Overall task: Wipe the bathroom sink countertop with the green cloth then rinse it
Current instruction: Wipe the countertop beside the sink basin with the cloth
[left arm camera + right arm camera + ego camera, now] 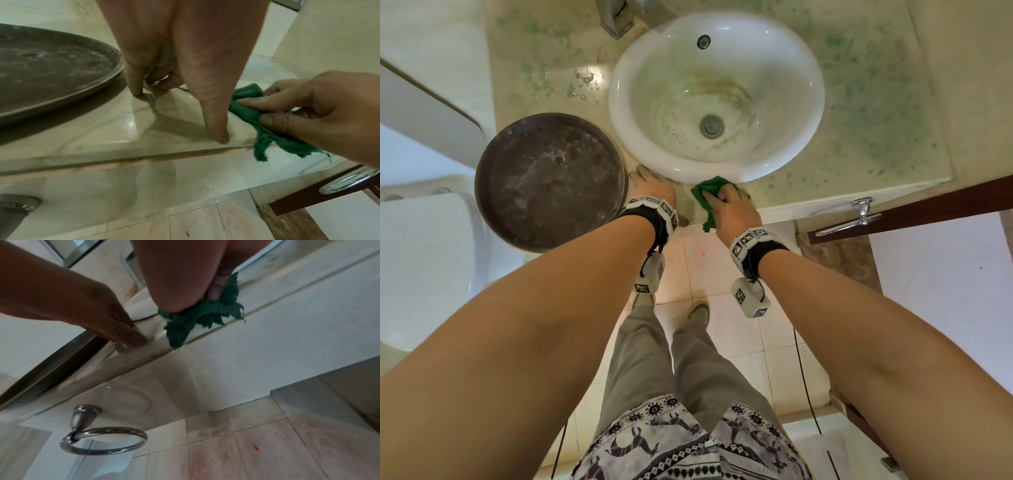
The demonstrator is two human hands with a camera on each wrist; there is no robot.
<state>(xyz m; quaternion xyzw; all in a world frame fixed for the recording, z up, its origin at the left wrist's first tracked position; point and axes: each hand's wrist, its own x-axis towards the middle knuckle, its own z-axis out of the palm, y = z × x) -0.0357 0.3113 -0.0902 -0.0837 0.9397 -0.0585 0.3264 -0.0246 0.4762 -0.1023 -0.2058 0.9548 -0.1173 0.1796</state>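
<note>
The white basin (715, 96) is set in a pale marble countertop (876, 102) smeared with green specks. On the narrow front strip of the countertop, just below the basin's rim, my right hand (722, 200) grips the bunched green cloth (709, 190) and presses it down. The cloth (246, 112) hangs partly over the front edge; the right wrist view shows the cloth (195, 318) under my right hand (193, 303). My left hand (650, 181) rests its fingertips (136, 93) on the countertop left of the cloth and holds nothing.
A dark round tray (551, 181) sits on the countertop's left end, close to my left hand. A faucet base (616, 20) stands behind the basin. A metal towel ring (102, 441) hangs below the counter front. A wooden door edge (928, 205) is at right, a toilet (421, 257) at left.
</note>
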